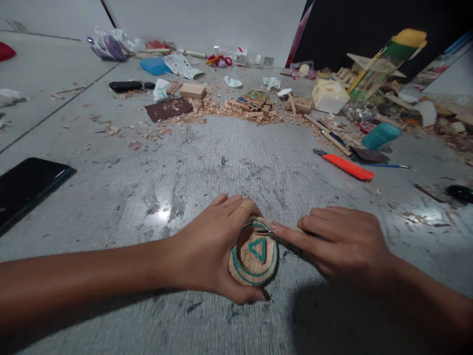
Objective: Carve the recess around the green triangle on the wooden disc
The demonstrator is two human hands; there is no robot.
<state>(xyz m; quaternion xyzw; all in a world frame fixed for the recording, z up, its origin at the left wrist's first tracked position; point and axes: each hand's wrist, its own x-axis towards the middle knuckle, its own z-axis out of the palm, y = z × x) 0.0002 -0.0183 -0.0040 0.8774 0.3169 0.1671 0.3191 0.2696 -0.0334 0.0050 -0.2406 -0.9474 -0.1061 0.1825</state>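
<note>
A round wooden disc [254,259] with teal rings and a teal triangle drawn on it lies on a grey mat [221,162]. My left hand [207,249] wraps around the disc's left edge, thumb below and fingers over the top. My right hand [340,241] is closed around a thin carving tool [266,230], index finger stretched along it. The tool's small tip touches the disc's upper right rim. Most of the tool is hidden inside the fist.
A black phone [25,190] lies at the left. An orange-handled tool [347,166], a teal container [380,135], wood shavings [229,109], wooden blocks and a white box [328,94] crowd the far and right side.
</note>
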